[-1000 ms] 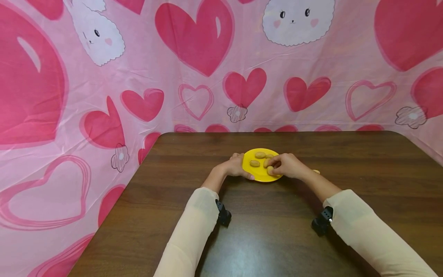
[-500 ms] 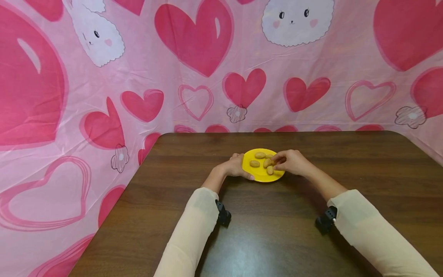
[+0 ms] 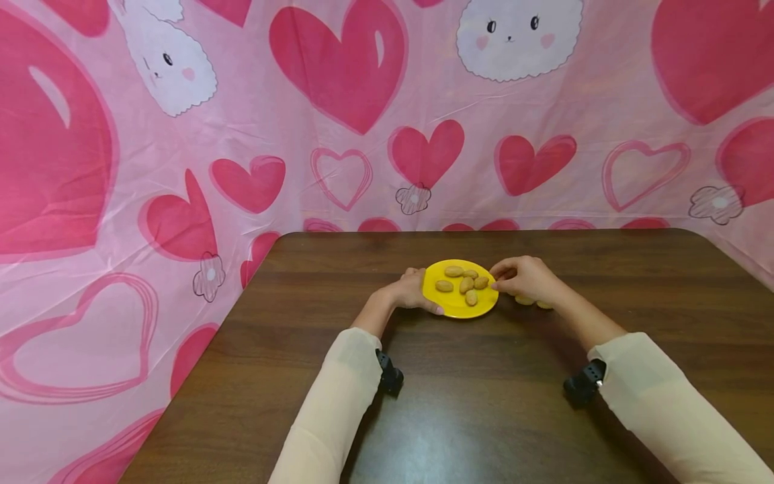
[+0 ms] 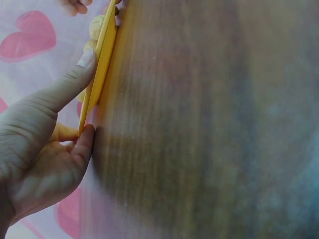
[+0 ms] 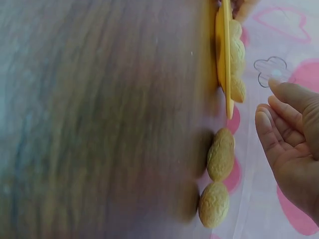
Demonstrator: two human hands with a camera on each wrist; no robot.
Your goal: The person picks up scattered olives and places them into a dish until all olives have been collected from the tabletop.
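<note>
Left hand (image 3: pixel 409 291): pinching rim of yellow plate (image 3: pixel 452 308) | Plate: between hands; six peanuts (image 3: pixel 466 285) on it, rightmost newly uncovered, seemingly released | Right hand (image 3: pixel 528 279): just drawn back to plate's right rim, fingers loosely parted, holding nothing | Two loose peanuts (image 5: pixel 221 155): on counter (image 3: pixel 478 366) beneath right hand; partly hidden in head view, whole in right wrist view

The plate (image 3: pixel 462 310) is showing smooth plastic. The peanuts (image 5: pixel 220 155) are presenting rough, matt shells. The worktop (image 3: pixel 471 417) is displaying semi-gloss wood grain. The sleeves (image 3: pixel 335 390) are showing matt cloth; the backdrop (image 3: pixel 423 91) is showing creased sheeting.
</note>
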